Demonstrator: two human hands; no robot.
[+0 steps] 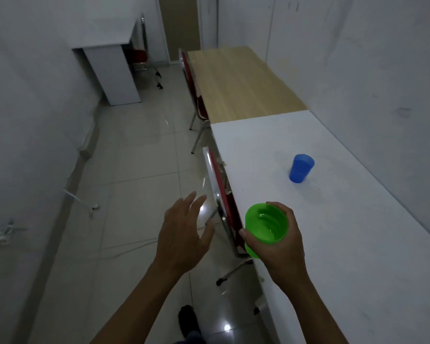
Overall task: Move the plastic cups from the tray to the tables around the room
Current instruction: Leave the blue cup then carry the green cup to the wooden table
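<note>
My right hand (282,247) grips a green plastic cup (266,225), upright with its mouth toward me, held over the near left edge of the white table (345,232). A blue plastic cup (301,168) stands mouth-down on that table, farther off and to the right. My left hand (181,234) hovers over the floor with fingers spread and nothing in it, left of the green cup. No tray is in view.
A wooden-topped table (238,83) joins the white one at its far end. Two red chairs (221,194) (194,95) are tucked along the tables' left side. A white desk (109,58) stands at the far left wall. Cables (82,199) lie on the tiled floor.
</note>
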